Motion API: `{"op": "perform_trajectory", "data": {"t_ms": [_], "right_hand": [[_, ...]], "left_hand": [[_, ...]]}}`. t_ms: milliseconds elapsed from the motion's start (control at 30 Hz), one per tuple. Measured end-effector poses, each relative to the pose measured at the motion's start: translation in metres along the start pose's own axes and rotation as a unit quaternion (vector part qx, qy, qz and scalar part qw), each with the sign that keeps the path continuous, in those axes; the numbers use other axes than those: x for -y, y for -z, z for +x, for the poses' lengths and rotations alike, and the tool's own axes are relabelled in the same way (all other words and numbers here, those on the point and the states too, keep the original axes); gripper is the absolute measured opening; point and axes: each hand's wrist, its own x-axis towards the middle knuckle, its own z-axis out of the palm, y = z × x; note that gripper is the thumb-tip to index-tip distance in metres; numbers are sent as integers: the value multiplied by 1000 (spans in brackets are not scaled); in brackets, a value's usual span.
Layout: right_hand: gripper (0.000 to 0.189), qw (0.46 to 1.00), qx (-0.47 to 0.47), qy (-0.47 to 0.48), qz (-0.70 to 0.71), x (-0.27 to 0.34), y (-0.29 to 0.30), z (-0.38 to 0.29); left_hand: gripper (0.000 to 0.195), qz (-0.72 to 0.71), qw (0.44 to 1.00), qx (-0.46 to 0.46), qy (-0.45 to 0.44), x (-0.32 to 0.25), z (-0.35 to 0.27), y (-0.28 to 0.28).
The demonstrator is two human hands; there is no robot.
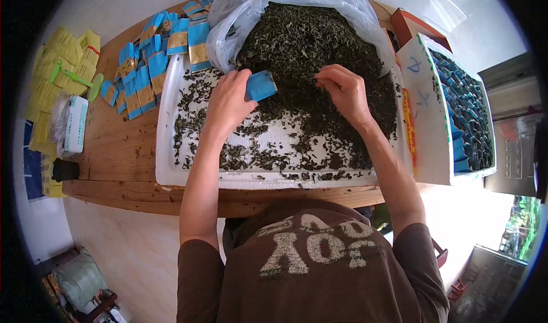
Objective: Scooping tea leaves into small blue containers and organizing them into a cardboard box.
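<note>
My left hand (230, 98) grips a small blue paper packet (261, 86) over the white foam tray (171, 178). Its open end cannot be made out clearly. To the right, my right hand (344, 89) has thumb and fingers pinched together, with what looks like a few dark leaf bits at the tips. Behind and below both hands a large heap of dried, tea-like leaves (312, 36) spills from a clear plastic bag (227, 31) into the tray. Loose leaves lie scattered across the tray floor.
Blue-and-gold packets (143, 85) are piled at the left on the wooden table (115, 147). A foam box (432, 109) full of upright blue packets stands at the right. Farther left are yellow printed sheets (55, 66), a green plastic tool (75, 76) and a black cup (66, 169).
</note>
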Motion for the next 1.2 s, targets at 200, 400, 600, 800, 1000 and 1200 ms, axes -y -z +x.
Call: {"op": "perform_trajectory", "data": {"t_ms": [200, 400, 600, 800, 1000, 1200], "right_hand": [[12, 998, 12, 40, -45, 18, 9, 4], [22, 982, 64, 152, -95, 30, -11, 15], [34, 894, 132, 365, -223, 63, 5, 42], [33, 891, 138, 364, -233, 66, 4, 36], [24, 961, 0, 190, -202, 40, 40, 21], [21, 950, 15, 89, -298, -8, 73, -2]], "left_hand": [[57, -47, 999, 3, -1, 2, -4, 4], [60, -175, 984, 27, -18, -3, -2, 5], [63, -301, 951, 54, 41, 5, -3, 8], [61, -310, 948, 48, 53, -6, -6, 14], [52, -137, 989, -53, -19, 14, -11, 11], [53, -34, 998, -48, 9, 15, -7, 8]]}}
